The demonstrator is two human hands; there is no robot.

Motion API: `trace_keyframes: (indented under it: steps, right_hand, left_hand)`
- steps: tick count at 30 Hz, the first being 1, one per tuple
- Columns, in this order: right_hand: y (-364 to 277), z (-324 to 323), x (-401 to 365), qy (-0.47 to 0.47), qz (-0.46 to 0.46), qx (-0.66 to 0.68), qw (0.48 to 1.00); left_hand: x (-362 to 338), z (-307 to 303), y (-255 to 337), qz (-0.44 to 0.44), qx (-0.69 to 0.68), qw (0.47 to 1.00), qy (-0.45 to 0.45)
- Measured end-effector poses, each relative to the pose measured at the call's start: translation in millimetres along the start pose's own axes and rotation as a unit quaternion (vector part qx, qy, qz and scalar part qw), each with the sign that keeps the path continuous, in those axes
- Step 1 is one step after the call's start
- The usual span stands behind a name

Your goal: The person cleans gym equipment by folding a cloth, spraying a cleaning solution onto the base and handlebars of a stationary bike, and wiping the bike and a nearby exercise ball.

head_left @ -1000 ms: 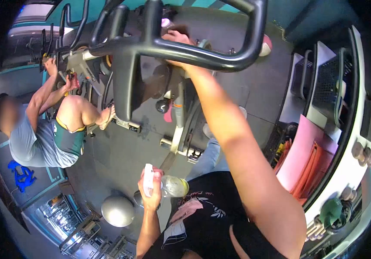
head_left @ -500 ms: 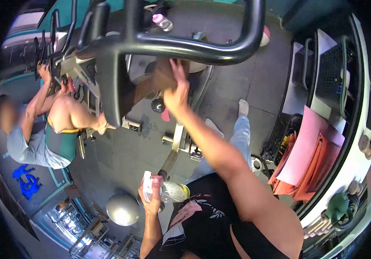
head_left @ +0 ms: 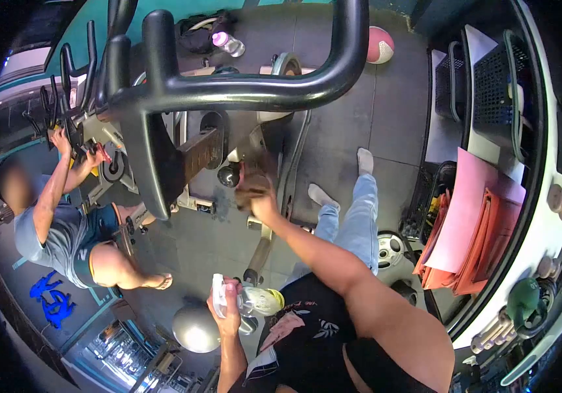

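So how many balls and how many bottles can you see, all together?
Balls: 2, a pink ball and a grey ball.
Bottles: 2, the spray bottle in the left hand and a pink-capped bottle.
Total: 4.

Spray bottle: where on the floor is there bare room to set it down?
Bare floor lies between the bike frame and the black baskets, near the pink ball. A smaller patch lies between the bike base and the co-worker's foot. It is crowded around the weight plate and the grey ball near the spray bottle.
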State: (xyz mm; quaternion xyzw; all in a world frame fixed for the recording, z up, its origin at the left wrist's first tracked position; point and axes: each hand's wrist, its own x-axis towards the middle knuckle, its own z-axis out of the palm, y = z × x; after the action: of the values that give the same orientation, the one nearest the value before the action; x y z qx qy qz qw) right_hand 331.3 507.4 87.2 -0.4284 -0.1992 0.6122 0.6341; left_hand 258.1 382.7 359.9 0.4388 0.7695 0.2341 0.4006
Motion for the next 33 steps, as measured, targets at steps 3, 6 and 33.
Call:
trace_keyframes:
  steps: [3,6,33]
  right_hand:
    - [38.8,-54.2,-3.7,0.236,0.210,0.073,0.946]
    - [1.7,-86.6,117.2,0.254,-0.027,0.240,0.937]
    - [-493.6,-229.0,18.7,0.011,0.181,-0.272,0.945]
  left_hand:
    - [8.8,0.9,0.6,0.022,0.040,0.998,-0.040]
    - [7.9,5.1,4.6,0.018,0.019,1.000,-0.015]
    - [63.3,108.3,218.4,0.372,-0.057,0.925,0.049]
